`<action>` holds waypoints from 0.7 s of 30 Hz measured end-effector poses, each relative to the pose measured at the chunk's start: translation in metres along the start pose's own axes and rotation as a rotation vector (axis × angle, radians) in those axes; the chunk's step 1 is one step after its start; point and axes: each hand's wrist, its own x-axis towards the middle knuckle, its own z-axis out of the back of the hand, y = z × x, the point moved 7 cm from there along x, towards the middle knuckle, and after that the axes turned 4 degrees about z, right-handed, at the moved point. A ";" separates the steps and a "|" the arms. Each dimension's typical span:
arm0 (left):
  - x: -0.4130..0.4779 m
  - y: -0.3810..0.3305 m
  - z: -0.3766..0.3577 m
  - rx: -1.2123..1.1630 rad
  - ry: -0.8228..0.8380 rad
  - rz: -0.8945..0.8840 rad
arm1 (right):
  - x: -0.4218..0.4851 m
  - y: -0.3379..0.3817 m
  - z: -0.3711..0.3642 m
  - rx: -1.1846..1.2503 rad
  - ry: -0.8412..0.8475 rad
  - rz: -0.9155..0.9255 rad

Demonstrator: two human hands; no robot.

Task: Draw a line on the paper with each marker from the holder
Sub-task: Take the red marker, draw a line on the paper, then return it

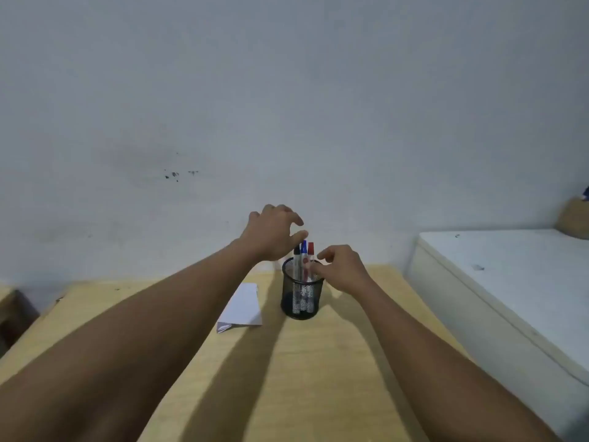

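Observation:
A black mesh holder point(302, 296) stands on the wooden table point(287, 362). Three markers stand upright in it: a black-capped one point(297, 251), a blue-capped one point(303, 245) and a red-capped one point(311, 248). My left hand point(271, 232) hovers just above and left of the caps, fingers spread and curled, holding nothing. My right hand point(342, 269) is at the holder's right rim, thumb and fingers close to the red marker's barrel; whether they touch it I cannot tell. A folded white paper point(243, 306) lies left of the holder, partly under my left forearm.
A pale wall rises right behind the table. A white cabinet or bed surface point(510, 275) stands to the right, a little apart from the table's right edge. A dark gap and another wooden piece point(12, 311) sit at the far left.

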 end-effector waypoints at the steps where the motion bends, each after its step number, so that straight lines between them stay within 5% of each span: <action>1: 0.005 -0.001 -0.007 0.009 0.064 0.001 | 0.005 -0.002 -0.002 0.037 0.013 -0.012; 9: 0.024 -0.012 -0.037 0.048 0.209 -0.044 | 0.016 -0.006 -0.007 0.128 0.009 0.027; 17: 0.026 -0.016 -0.015 -0.106 0.145 0.013 | 0.018 0.013 0.004 0.163 0.000 0.064; 21: 0.019 -0.015 0.041 -0.281 -0.013 0.051 | 0.009 0.040 0.023 0.213 0.013 0.097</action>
